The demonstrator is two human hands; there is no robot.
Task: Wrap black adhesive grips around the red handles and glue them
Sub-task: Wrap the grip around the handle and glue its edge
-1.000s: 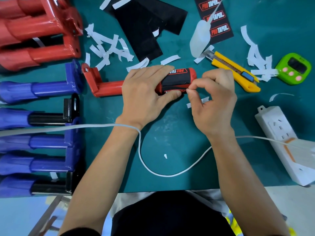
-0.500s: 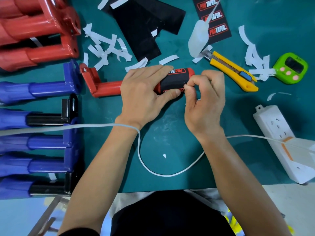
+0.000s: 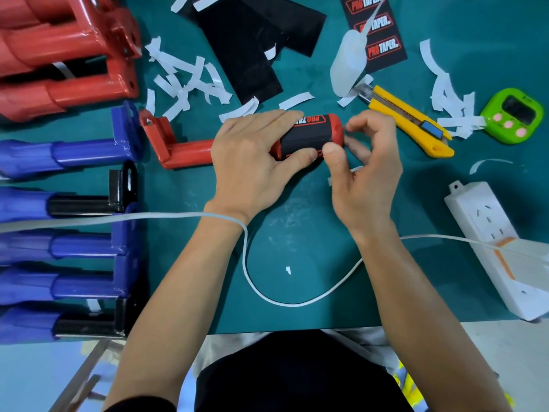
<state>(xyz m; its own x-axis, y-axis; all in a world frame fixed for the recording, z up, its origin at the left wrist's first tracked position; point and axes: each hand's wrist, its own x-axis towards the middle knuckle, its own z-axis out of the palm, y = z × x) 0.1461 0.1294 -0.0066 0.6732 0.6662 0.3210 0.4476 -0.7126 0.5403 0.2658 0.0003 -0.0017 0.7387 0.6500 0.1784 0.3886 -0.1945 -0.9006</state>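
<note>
Since a moment before, my right grip [image 3: 368,173] had slid its thumb onto the black Pro Taper wrap [image 3: 306,138], pinching the red handle [image 3: 190,150]; my left grip [image 3: 249,156] clasped it on the teal surface [image 3: 430,203].

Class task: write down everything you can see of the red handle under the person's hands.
Glossy red plastic, the red handle lies on its side on the green mat, bracket end leftward. A black grip with printed lettering wraps its thick right end. The left hand grips its middle; the right hand pinches the grip's lower right edge.
</note>
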